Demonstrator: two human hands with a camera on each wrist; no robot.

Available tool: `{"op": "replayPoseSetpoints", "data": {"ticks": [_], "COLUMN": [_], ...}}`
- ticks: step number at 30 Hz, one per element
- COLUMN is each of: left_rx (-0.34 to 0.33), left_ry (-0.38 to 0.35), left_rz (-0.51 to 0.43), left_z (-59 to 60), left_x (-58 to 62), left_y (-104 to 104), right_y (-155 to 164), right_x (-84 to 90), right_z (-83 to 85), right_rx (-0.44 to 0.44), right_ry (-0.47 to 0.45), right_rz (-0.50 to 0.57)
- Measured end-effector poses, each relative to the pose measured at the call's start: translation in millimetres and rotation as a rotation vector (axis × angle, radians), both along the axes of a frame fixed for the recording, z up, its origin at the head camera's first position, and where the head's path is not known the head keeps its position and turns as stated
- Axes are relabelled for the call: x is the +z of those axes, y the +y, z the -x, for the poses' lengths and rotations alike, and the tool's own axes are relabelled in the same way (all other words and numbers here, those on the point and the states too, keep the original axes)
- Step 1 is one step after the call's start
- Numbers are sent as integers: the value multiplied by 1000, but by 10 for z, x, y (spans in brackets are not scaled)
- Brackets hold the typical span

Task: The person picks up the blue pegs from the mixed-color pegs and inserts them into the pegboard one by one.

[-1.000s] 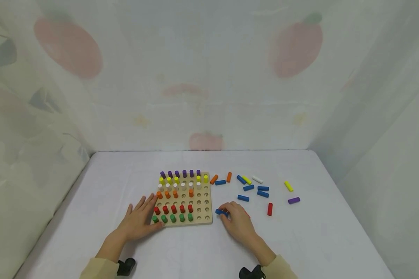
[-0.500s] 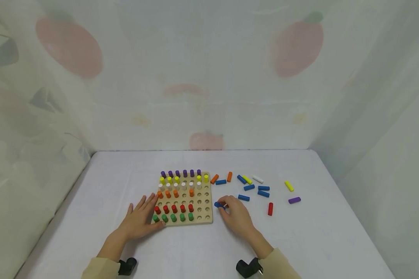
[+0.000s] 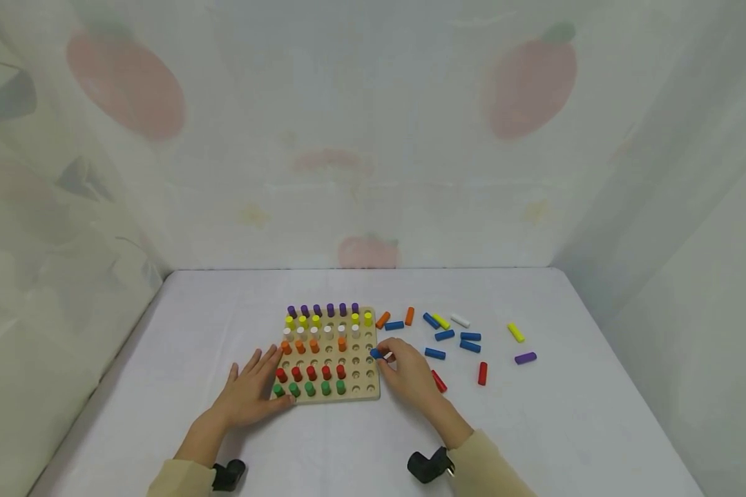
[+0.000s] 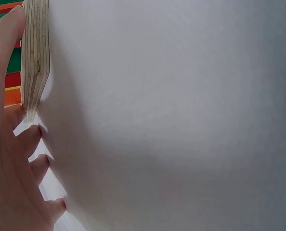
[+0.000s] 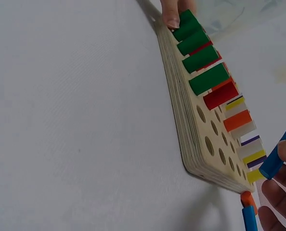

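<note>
A wooden pegboard (image 3: 373, 395) lies on the white table, with rows of purple, yellow, white, orange, red and green pegs standing in its holes. My right hand (image 3: 404, 373) pinches a blue peg (image 3: 376, 353) just above the board's right edge; in the right wrist view the blue peg (image 5: 277, 161) hangs over the board (image 5: 191, 144). My left hand (image 3: 249, 393) lies flat on the table with fingers spread, touching the board's near left corner. In the left wrist view its fingers (image 4: 8, 57) press against the board's side (image 4: 35, 53).
Loose pegs lie scattered right of the board: several blue ones (image 3: 444, 335), orange (image 3: 409, 315), white (image 3: 460, 320), yellow (image 3: 515, 332), purple (image 3: 525, 358) and two red (image 3: 482, 373). Patterned curtains close off the back and sides.
My right hand has lifted the blue peg from the table and carried it left and away, to the board's right edge. A red peg it covered now shows. The left hand has stayed put.
</note>
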State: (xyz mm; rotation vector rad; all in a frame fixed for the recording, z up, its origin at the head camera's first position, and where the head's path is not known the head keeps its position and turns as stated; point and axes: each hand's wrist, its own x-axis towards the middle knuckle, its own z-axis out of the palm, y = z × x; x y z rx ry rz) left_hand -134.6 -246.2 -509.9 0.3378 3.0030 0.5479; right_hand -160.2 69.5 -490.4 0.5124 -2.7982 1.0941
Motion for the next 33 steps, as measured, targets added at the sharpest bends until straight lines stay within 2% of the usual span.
{"op": "replayPoseSetpoints", "data": {"ticks": [10,24,33], "left_rx": [-5,-4,-1], "left_ry": [2,9,19], "left_rz": [-8,-3,-6], "left_z": [0,-1,-3], "left_x": [29,-9,10], "left_y": [8,-8,6], "right_y": [-166,-449,-625], "right_x": [44,161,179], "right_z": [43,108,173], "right_rx": [30,104,159], "right_ry": [11,-9,19], "right_rz": [22,51,62]}}
